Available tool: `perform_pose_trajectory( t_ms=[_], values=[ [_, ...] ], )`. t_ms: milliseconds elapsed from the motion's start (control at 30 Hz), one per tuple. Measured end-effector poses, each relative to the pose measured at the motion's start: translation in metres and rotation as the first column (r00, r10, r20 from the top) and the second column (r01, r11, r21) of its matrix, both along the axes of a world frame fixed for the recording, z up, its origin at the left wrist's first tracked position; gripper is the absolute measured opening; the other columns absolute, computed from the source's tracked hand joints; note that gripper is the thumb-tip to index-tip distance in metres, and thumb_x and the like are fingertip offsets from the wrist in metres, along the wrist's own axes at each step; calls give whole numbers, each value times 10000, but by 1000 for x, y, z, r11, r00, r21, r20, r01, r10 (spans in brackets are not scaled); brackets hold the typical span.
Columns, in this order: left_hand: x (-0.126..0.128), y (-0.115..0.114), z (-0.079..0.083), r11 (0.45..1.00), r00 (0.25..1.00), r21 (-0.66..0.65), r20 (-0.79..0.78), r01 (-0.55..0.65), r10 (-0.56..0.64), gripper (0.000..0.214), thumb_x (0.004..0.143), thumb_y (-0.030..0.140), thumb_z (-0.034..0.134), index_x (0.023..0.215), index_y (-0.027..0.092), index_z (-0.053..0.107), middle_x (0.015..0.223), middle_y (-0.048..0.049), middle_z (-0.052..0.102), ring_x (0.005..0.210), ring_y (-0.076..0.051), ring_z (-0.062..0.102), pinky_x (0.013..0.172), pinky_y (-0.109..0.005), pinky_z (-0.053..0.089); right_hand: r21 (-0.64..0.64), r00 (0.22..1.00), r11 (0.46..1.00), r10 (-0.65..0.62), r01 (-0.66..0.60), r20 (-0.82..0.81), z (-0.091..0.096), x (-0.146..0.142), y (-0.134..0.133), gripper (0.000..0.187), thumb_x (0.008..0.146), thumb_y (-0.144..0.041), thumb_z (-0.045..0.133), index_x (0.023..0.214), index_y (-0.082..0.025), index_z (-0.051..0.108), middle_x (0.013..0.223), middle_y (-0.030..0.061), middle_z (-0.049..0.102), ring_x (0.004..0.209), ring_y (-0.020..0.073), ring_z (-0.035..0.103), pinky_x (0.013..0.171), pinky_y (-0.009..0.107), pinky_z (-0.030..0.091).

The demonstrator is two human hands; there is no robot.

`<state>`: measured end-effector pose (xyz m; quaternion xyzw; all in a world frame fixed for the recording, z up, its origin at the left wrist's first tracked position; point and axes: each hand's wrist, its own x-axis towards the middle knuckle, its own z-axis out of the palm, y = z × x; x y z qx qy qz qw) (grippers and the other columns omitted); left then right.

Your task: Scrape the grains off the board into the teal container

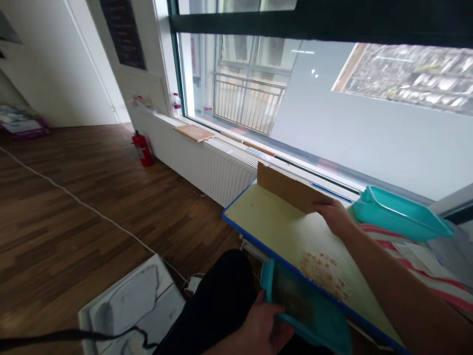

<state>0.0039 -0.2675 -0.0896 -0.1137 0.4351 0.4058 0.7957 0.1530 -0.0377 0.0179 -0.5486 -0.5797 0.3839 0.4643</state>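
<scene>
My right hand (pixel 334 215) grips the near end of a flat brown cardboard piece (pixel 286 187) that stands on edge on the pale yellow table (pixel 266 222). A small pile of brown crumbs (pixel 325 273) lies near the table's blue front edge. Below that edge my left hand (pixel 264 328) holds a teal tray (pixel 306 308), with dark bits lying in it. The fingers of the left hand are wrapped under the tray's rim.
A second teal tray (pixel 399 213) rests at the right on striped cloth (pixel 414 256). A white radiator (pixel 207 165) runs under the window. A red fire extinguisher (pixel 142 148) stands on the wooden floor, and a white board (pixel 129 301) lies by my knee.
</scene>
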Motion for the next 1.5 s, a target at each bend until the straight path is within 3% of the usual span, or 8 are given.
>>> perform_pose_trajectory(
  t_ms=[233, 400, 600, 800, 1067, 1233, 1500],
  values=[
    [-2, 1, 0, 1000, 1000, -28, -22, 8, -9, 607, 667, 71, 553, 1239, 253, 466, 834, -57, 662, 591, -152, 632, 553, -233, 500, -31, 995, 998, 60, -58, 79, -5, -48, 5, 510, 483, -227, 673, 978, -101, 697, 586, -22, 612, 511, 104, 446, 502, 265, 340],
    [-5, 2, 6, 999, 999, -40, -19, -32, 31, 613, 689, 81, 544, 1278, 224, 453, 800, -51, 646, 555, -137, 612, 569, -245, 509, -66, 982, 982, 179, -174, 65, -13, -70, 18, 436, 459, -216, 686, 889, -150, 713, 637, 1, 640, 595, 140, 509, 530, 270, 366],
    [-9, 2, 1, 995, 995, -45, -55, -85, 83, 615, 679, 78, 580, 1262, 244, 478, 756, -29, 628, 526, -117, 588, 526, -218, 491, -45, 970, 969, 245, -244, 10, -17, -85, 25, 294, 493, -163, 651, 778, -198, 714, 640, -3, 655, 624, 146, 546, 626, 295, 430],
    [-14, 4, 6, 995, 996, -79, -58, -67, 62, 577, 712, 68, 536, 1260, 233, 455, 743, -39, 627, 491, -118, 588, 430, -168, 432, -62, 902, 900, 433, -432, 1, -13, -96, 28, 195, 513, -159, 672, 697, -220, 699, 739, 1, 704, 741, 170, 613, 760, 317, 473],
    [-17, 2, 5, 992, 992, -67, -73, -108, 103, 549, 714, 58, 545, 1225, 240, 460, 818, -49, 644, 512, -129, 610, 478, -205, 499, -114, 789, 790, 611, -603, 57, -8, -95, 40, 178, 564, -187, 724, 738, -221, 713, 852, 19, 725, 912, 195, 639, 882, 337, 475],
    [-21, 5, 0, 994, 995, -73, -70, -77, 72, 526, 735, 69, 532, 1228, 234, 452, 797, -65, 637, 496, -136, 609, 409, -169, 458, -137, 775, 774, 629, -618, 54, -7, -91, 49, 160, 555, -200, 768, 705, -213, 713, 830, 29, 726, 906, 200, 645, 865, 325, 491],
    [-30, 9, -1, 995, 992, -35, -97, -90, 86, 502, 746, 49, 522, 1208, 225, 438, 754, -45, 623, 451, -124, 594, 387, -159, 453, -185, 712, 701, 702, -689, 6, -6, -75, 57, 173, 504, -244, 791, 664, -236, 726, 804, -4, 727, 878, 174, 652, 778, 265, 504]
  ],
)
